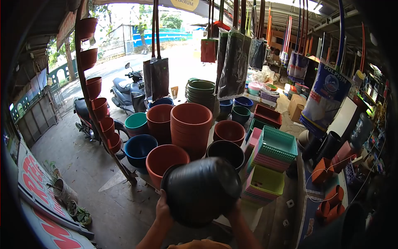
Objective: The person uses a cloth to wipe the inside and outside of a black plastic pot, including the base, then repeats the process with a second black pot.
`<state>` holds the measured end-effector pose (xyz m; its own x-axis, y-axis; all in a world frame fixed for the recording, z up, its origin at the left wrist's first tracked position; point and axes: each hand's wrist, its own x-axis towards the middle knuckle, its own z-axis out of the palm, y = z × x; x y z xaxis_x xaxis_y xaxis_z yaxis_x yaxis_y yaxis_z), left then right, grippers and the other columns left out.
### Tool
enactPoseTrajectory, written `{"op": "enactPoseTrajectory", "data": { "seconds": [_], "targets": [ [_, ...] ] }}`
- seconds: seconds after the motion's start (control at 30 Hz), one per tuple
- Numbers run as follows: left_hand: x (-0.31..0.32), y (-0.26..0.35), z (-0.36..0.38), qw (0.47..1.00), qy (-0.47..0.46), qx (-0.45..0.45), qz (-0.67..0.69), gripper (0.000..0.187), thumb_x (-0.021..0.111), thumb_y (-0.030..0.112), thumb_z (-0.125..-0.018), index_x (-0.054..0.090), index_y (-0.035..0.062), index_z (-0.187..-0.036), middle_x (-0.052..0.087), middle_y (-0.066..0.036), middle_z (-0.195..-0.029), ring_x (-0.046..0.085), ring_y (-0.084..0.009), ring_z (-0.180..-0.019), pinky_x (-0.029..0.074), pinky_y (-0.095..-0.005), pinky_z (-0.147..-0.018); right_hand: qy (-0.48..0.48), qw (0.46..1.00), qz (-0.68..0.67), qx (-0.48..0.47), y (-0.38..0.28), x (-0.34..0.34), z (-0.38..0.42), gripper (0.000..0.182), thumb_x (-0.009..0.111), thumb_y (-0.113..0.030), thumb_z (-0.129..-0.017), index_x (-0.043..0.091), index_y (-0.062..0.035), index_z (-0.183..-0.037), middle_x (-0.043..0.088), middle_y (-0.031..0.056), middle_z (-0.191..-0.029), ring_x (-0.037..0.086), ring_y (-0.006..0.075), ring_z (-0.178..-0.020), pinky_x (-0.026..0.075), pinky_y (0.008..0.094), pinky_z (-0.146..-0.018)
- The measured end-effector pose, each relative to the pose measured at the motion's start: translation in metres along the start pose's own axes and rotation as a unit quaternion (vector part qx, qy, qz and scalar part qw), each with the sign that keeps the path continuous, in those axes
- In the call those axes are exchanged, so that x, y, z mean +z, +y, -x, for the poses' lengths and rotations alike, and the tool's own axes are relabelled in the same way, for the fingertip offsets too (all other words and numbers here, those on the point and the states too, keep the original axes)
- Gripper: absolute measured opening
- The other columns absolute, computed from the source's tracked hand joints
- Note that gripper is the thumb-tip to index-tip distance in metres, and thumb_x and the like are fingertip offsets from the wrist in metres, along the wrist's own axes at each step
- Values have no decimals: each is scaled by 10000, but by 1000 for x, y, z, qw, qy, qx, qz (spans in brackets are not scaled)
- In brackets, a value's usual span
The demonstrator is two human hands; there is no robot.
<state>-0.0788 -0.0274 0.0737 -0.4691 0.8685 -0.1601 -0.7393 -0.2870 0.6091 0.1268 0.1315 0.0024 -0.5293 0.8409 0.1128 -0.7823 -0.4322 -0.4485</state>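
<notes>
A large black plastic plant pot (203, 189) is held up in front of me, tipped on its side with its rim to the left and its base to the right. My left hand (163, 207) is closed on the rim side, the thumb showing along the edge. At the base end my right hand (234, 211) grips the pot from below, its fingers mostly hidden. Just beyond the pot are a terracotta-coloured pot (166, 159) and another black pot (226, 153). A tall stack of terracotta-coloured pots (190, 128) rises behind them.
Blue pots (141, 149) and a green pot (136, 122) stand at the left. Stacked plastic baskets (275, 145) are at the right. A slanted pole with small hanging pots (99, 108) rises on the left. Bagged goods (234, 62) hang overhead. A scooter (130, 89) is parked outside.
</notes>
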Motion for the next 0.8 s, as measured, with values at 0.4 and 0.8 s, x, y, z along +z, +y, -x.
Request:
{"op": "enactPoseTrajectory", "data": {
  "seconds": [0.4,0.8],
  "targets": [
    [63,-3,-41,996,76,34,46,626,297,496,-1032,414,-4,-1391,502,-196,-1388,528,-325,-1247,408,-481,-1072,-80,632,733,-237,50,53,43,799,594,-338,-865,222,-118,-1537,-16,205,-1608,5,390,-1480,58,570,-1158],
    [25,-1,-15,929,-75,-102,-348,443,719,312,-892,621,-28,-1158,688,-81,-1009,640,-141,-915,529,-316,-821,-323,396,859,-30,-41,117,-61,672,578,-373,-857,395,-217,-1484,268,126,-1578,217,416,-1445,206,531,-1141]
  ]
}}
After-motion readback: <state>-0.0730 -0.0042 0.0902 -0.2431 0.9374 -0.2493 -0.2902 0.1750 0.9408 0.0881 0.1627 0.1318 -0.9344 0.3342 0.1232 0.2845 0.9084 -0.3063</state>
